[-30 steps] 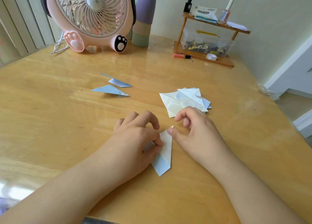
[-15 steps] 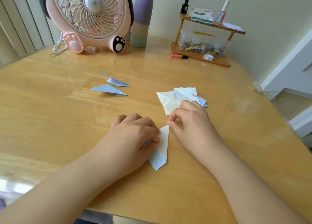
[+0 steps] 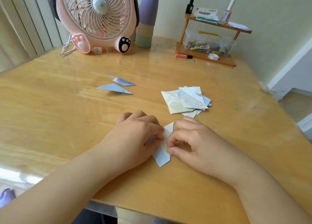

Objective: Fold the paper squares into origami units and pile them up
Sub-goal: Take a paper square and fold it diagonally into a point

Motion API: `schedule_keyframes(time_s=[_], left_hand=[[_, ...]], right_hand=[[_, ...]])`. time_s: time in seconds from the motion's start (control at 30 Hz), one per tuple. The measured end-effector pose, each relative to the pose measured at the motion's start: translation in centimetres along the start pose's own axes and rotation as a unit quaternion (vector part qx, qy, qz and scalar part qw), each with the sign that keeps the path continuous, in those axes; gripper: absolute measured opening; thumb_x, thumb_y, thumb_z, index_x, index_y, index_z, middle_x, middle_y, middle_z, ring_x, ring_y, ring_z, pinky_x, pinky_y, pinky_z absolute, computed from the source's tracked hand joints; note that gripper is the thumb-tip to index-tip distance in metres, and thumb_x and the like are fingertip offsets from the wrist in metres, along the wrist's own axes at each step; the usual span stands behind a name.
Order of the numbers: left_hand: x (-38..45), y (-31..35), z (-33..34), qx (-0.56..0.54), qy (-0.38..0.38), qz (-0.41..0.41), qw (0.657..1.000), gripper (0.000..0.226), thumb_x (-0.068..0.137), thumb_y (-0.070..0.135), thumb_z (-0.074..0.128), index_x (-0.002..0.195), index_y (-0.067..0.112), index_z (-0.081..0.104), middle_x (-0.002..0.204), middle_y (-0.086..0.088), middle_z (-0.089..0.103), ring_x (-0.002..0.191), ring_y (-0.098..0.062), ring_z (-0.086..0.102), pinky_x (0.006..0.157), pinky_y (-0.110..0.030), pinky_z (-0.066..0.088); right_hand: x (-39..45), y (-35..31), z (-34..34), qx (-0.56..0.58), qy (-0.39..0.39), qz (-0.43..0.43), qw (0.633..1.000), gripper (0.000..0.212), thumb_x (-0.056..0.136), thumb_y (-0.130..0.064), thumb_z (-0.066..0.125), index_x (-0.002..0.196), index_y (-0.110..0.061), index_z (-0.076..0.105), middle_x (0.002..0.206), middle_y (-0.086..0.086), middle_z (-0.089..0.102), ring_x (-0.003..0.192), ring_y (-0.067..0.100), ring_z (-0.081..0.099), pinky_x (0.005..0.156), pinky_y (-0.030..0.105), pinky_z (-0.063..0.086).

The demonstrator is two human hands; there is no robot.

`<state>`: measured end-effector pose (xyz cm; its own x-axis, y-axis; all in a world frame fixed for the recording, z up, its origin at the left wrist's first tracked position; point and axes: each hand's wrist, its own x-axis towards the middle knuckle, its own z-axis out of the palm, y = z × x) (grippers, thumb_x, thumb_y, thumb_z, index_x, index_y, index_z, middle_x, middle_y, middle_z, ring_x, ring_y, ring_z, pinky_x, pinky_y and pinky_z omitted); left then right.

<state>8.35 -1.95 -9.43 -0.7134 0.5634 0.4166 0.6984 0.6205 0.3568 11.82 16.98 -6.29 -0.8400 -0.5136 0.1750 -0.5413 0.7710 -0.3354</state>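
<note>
Fingers of your left hand (image 3: pixel 140 136) curl down onto the half-folded paper unit (image 3: pixel 164 149), pinning its left edge flat to the table (image 3: pixel 67 122). Your right hand (image 3: pixel 194 142) has its thumb and forefinger curled in against the right edge of the unit; whether they pinch it or only press is hard to tell. The unit lies between your hands near the front of the table, a narrow pointed shape with its tip toward the stack of unfolded squares (image 3: pixel 185 100).

To crease well, keep the left fingers as the anchor and run the right thumb along the fold from middle to tip, checking that the edges meet before pressing hard. Two finished units (image 3: pixel 118 87) lie well apart to the left; judging by that, most squares remain.
</note>
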Motion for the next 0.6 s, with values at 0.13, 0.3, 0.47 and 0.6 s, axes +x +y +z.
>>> schedule_keyframes(time_s=[0.13, 0.3, 0.47, 0.6], left_hand=[[0.0, 0.0, -0.1, 0.006, -0.009, 0.000, 1.000, 0.018, 0.076, 0.037, 0.048, 0.074, 0.034, 0.066, 0.089, 0.022, 0.065, 0.085, -0.012, 0.058, 0.079, -0.032, 0.040], [0.1, 0.0, -0.1, -0.007, -0.018, -0.010, 1.000, 0.014, 0.076, 0.035, 0.052, 0.075, 0.033, 0.066, 0.091, 0.021, 0.065, 0.087, -0.012, 0.057, 0.080, -0.031, 0.039], [0.1, -0.2, -0.3, -0.039, -0.027, -0.015, 0.999, 0.027, 0.077, 0.044, 0.040, 0.080, 0.034, 0.065, 0.093, 0.021, 0.063, 0.087, -0.010, 0.052, 0.084, -0.035, 0.044], [0.3, 0.0, -0.6, -0.058, -0.054, -0.049, 0.996, 0.037, 0.074, 0.051, 0.033, 0.097, 0.037, 0.058, 0.100, 0.021, 0.054, 0.094, -0.004, 0.046, 0.095, -0.030, 0.035]], right_hand=[[-0.3, -0.5, -0.4, 0.020, -0.035, -0.009, 0.999, 0.009, 0.081, -0.029, 0.060, 0.073, -0.026, 0.061, 0.071, -0.021, 0.038, 0.083, -0.008, 0.037, 0.079, 0.004, 0.029], [-0.5, -0.9, -0.5, 0.053, -0.050, 0.001, 0.997, 0.009, 0.080, -0.025, 0.065, 0.072, -0.025, 0.063, 0.071, -0.016, 0.043, 0.082, -0.006, 0.041, 0.076, 0.005, 0.031], [0.1, 0.4, -0.8, 0.115, 0.157, 0.148, 0.970, 0.010, 0.082, -0.021, 0.070, 0.076, -0.028, 0.065, 0.080, -0.009, 0.054, 0.081, 0.004, 0.051, 0.072, 0.006, 0.036], [0.6, 1.1, -0.3, 0.066, 0.154, 0.227, 0.959, 0.008, 0.081, -0.028, 0.069, 0.087, -0.027, 0.063, 0.083, -0.013, 0.050, 0.085, -0.006, 0.046, 0.071, 0.002, 0.032]])
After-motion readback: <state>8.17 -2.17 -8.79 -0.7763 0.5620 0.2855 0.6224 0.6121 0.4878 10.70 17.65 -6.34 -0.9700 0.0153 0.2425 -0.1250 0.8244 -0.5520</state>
